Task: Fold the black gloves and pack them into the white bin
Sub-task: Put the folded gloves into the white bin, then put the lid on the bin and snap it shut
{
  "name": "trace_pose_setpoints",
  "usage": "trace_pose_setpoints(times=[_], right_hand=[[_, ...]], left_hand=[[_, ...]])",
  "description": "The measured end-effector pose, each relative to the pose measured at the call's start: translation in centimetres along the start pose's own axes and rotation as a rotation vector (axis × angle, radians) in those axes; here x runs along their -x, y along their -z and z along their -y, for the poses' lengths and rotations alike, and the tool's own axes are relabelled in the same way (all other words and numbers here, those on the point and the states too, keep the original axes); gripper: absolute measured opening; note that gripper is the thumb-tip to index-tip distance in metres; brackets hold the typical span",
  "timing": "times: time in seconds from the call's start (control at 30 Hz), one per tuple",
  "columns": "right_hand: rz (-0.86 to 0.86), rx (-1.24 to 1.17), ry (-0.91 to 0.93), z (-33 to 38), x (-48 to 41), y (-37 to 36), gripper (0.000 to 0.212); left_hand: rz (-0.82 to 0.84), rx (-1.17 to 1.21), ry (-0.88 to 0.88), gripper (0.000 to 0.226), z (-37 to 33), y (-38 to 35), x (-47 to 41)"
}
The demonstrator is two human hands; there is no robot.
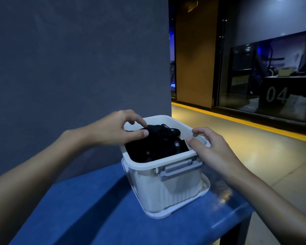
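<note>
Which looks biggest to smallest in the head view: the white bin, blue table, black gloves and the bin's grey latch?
1. blue table
2. white bin
3. black gloves, counting only the part that shows inside the bin
4. grey latch

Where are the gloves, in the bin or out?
In the bin. The gloves lie heaped inside its walls, reaching about rim height; the left hand pinches the top one.
</note>
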State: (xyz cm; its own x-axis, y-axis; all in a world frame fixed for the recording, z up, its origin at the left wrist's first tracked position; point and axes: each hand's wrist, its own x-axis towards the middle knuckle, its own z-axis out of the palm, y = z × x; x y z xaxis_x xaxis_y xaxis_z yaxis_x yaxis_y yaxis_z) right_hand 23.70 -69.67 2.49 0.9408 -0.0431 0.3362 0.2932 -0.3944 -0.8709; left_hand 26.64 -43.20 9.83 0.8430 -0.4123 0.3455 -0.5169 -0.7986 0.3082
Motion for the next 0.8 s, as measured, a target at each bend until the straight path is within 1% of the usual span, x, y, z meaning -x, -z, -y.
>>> trace_pose_setpoints(times=[0.07, 0.17, 0.23, 0.3, 0.43, 0.5, 0.57, 0.63, 0.7, 0.8], right_hand=[[-0.013, -0.036, -0.027, 0.3, 0.6, -0.1, 0.035], [-0.039, -0.095, -0.096, 0.8, 1.5, -0.5, 0.047], [-0.066, -0.119, -0.132, 1.1, 2.0, -0.9, 0.052], [-0.1, -0.169, -0.146, 1.4, 2.6, -1.2, 0.055], [-0.16, -0.267, -0.134, 2.2, 3.7, -1.3, 0.055], [-0.169, -0.302, -0.102, 2.9, 4.5, -1.1, 0.046], [-0.17, -0.359, -0.061, 3.6, 5.1, -1.2, 0.026], [-0.158, -0.408, -0.035, 4.5, 5.9, -1.9, 0.024], [-0.135, -0.45, -0.024, 5.3, 6.5, -3.2, 0.026], [-0.075, -0.481, -0.011, 6.5, 7.3, -5.7, 0.014]], left_hand=[[0.039, 0.004, 0.018, 0.037, -0.1, 0.4, 2.3], [0.165, 0.017, 0.042, 0.07, -0.2, 0.0, 5.3], [0.18, 0.091, 0.039, 0.077, -0.6, -0.8, 6.5], [0.127, 0.166, 0.023, 0.073, -1.4, -1.7, 7.1], [-0.035, 0.306, 0.007, 0.05, -3.3, -2.6, 7.7], [-0.101, 0.357, -0.004, 0.044, -3.7, -2.4, 8.2], [-0.181, 0.375, -0.028, 0.041, -3.8, -1.7, 9.0], [-0.225, 0.366, -0.042, 0.041, -3.8, -0.8, 10.1], [-0.221, 0.343, -0.041, 0.041, -3.9, 0.1, 11.5], [-0.251, 0.313, 0.008, 0.035, -3.4, 1.3, 14.2]])
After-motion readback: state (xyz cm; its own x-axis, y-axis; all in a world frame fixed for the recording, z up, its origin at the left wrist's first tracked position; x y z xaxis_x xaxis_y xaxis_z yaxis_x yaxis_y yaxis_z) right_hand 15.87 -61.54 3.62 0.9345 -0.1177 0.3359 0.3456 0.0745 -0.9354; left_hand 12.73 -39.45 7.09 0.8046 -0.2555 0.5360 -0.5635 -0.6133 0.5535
